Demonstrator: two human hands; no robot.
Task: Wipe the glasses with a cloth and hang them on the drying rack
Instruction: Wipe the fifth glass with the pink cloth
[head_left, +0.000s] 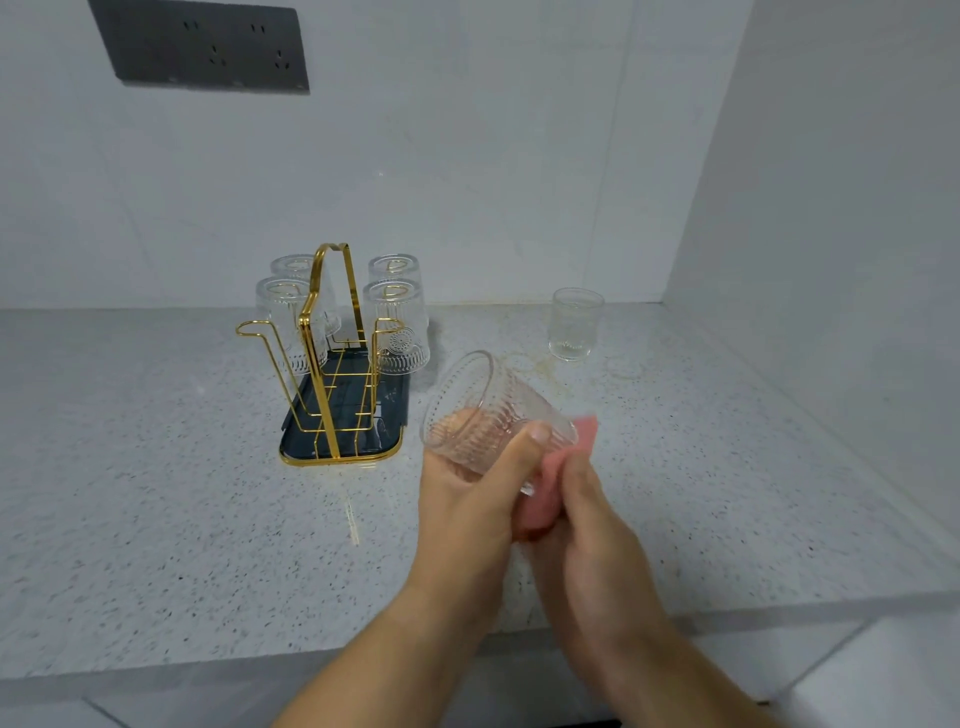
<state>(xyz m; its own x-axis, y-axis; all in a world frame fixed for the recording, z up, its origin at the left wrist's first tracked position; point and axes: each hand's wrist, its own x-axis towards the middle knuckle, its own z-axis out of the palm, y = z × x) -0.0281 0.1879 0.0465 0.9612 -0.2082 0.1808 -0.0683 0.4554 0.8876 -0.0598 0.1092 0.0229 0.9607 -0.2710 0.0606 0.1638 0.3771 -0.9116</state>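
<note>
We hold a clear ribbed glass (488, 415) tilted above the speckled counter (156, 519), mouth toward ten o'clock. Our left hand (467, 509) wraps its body; our right hand (587, 519) presses a pink cloth (545, 499) against its base. At ten o'clock stands the gold rack (332, 364), carrying four upturned glasses (397, 327). Another glass (574, 325) stands upright at one o'clock.

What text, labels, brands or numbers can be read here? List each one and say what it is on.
None can be read.
The socket panel on the wall shows only plug holes, no lettering.
The glasses on the rack and the glass in the left hand carry only pressed ribs and dots.
The pink cloth is plain.
</note>
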